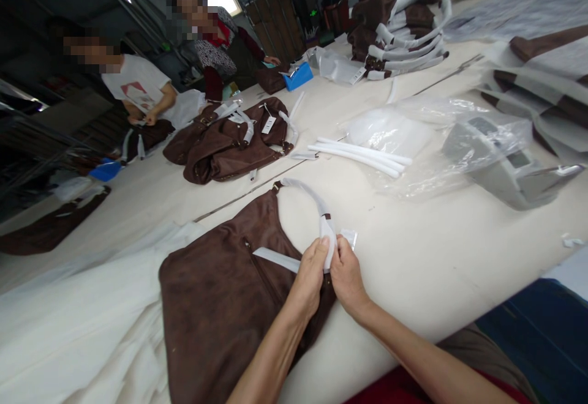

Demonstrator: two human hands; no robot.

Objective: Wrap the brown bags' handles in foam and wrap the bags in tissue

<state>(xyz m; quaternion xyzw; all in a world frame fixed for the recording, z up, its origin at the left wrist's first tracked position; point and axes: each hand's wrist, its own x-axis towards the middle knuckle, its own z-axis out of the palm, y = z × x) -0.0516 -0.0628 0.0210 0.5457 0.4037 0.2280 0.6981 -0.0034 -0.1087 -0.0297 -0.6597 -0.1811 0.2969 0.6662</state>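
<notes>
A brown handbag (211, 294) lies flat on the table in front of me, a short zip showing on its face. Its curved handle (309, 191) is mostly covered in white wrapping, with a small brown patch bare near my hands. My left hand (312, 272) is closed around the wrapped handle near its lower end, thumb on top. Pressed against the other side of the same stretch, my right hand (348, 272) grips it too. A loose white strip (278, 258) sticks out to the left from beneath my left hand, across the bag.
Several white foam tubes (361, 154) and clear plastic bags (390, 128) lie beyond my hands. A grey tape dispenser (509, 159) stands at right. More brown handbags (234, 141) lie farther back, and white sheets (82, 318) at left. Two people (138, 86) work across the table.
</notes>
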